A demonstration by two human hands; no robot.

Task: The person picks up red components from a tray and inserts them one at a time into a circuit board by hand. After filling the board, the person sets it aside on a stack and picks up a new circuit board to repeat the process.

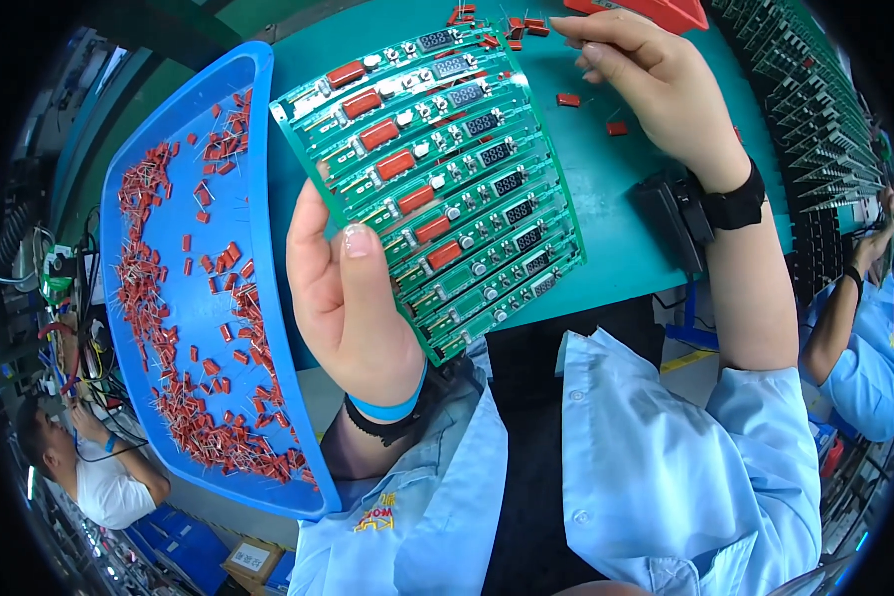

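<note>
My left hand [343, 288] grips the lower left edge of a green circuit board panel [467, 214], thumb on its face, and holds it tilted above the table. Its parallel strips carry small black digit displays. Red box-shaped capacitors [395, 165] sit on the upper strips; the lowest strips show bare spots there. My right hand [656, 74] is beyond the panel's upper right corner, fingers bent and tips close together. Whatever may be between those tips is hidden. Loose red capacitors [567, 100] lie on the green table near it.
A blue tray [313, 437] full of scattered red capacitors stands at left. A red bin [656, 8] is at the far edge. A black device [673, 214] lies by my right wrist. Rows of upright boards [815, 109] stand at right. Co-workers sit on both sides.
</note>
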